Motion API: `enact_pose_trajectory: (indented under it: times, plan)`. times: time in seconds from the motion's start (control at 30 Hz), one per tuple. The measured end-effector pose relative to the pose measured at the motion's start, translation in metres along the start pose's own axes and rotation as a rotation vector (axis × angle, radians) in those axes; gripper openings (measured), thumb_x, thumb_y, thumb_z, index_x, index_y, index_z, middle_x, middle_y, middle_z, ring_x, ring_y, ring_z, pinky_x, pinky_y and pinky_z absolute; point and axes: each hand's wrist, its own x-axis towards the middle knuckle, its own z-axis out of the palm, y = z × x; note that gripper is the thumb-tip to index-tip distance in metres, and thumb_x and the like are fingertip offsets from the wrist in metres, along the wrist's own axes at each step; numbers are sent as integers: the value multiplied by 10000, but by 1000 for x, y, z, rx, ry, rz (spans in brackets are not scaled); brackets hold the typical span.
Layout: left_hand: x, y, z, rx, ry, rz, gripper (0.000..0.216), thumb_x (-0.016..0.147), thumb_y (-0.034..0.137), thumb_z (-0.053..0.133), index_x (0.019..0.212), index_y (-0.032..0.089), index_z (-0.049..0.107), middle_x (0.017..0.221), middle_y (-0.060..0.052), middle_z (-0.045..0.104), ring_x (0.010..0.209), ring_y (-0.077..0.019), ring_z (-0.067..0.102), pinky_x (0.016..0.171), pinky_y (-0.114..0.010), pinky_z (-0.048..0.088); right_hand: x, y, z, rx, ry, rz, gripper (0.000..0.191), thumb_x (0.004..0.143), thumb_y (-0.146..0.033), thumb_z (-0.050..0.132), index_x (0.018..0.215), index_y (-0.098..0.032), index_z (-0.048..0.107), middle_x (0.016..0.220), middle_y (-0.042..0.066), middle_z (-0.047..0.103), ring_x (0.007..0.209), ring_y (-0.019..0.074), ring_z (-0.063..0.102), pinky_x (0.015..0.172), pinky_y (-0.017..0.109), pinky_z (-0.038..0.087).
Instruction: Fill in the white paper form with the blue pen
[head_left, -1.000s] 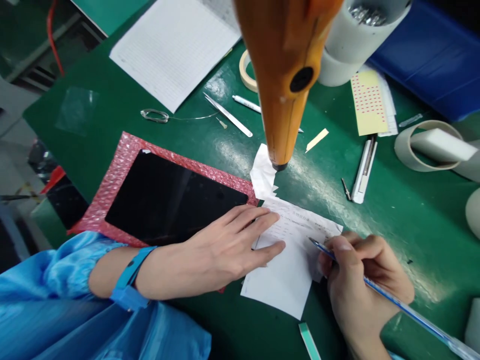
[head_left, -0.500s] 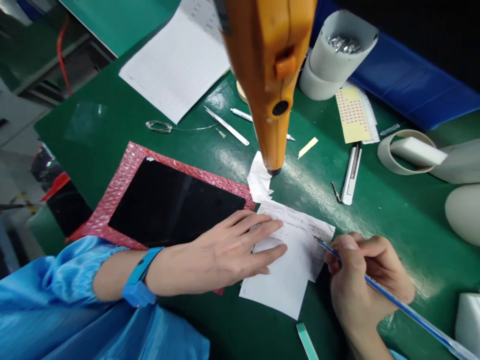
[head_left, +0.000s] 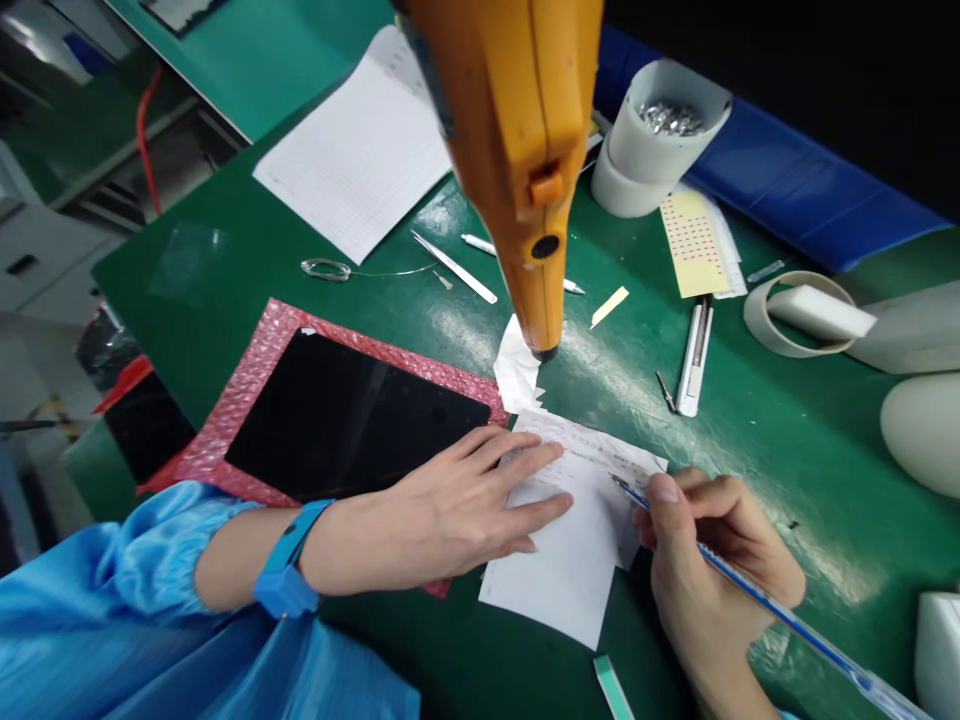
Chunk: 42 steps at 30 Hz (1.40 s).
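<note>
My left hand [head_left: 457, 505] lies flat with fingers apart on a small stack of white papers [head_left: 559, 580], which bear faint printed lines near the top. Pinched in my right hand [head_left: 712, 560] is a blue pen [head_left: 780, 607], its tip over the upper right of the papers; whether it touches them I cannot tell. A black flat screen panel [head_left: 352, 410] rests on pink bubble wrap [head_left: 259, 355], partly beneath my left forearm. An orange handheld tool [head_left: 536, 190] hangs nose-down above a crumpled white tissue [head_left: 516, 370].
Tweezers [head_left: 457, 268], a white pen [head_left: 480, 243] and a utility knife [head_left: 695, 358] lie beyond the papers. A white cup of metal bits [head_left: 645, 150] stands near a blue bin [head_left: 810, 180]. A tape roll [head_left: 761, 315] sits at right, an open notebook [head_left: 352, 150] at the back.
The pen tip in my right hand has shifted slightly left over the paper. My left hand stays on the papers. The camera view has shifted slightly.
</note>
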Motion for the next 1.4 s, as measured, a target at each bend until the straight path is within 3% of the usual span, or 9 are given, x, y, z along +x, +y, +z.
enact_pose_trajectory:
  times: [1.07,1.17,1.4]
  plan:
    - [0,0,-7,-7,6,19,445,1069,250,765,1493,183,649,1566,-209,613,1453,-356,585,1210,-561,577,8,-12,9,117,126,113,593,996,-514,892,634,-231,517,542,-79,549,405,74,493,366,175,382]
    - [0,2,-11,-25,69,53,386,1072,229,760,1444,170,678,1488,-188,668,1393,-321,624,1195,-509,581,9,-12,9,134,159,134,592,974,-526,907,637,-237,516,533,-84,534,403,80,483,366,179,397]
    - [1,5,-17,-144,334,202,152,1071,95,600,1111,135,742,1051,-73,779,1017,-197,707,967,-371,588,8,-12,9,144,197,135,595,955,-503,921,622,-239,504,543,-83,535,410,72,468,366,172,408]
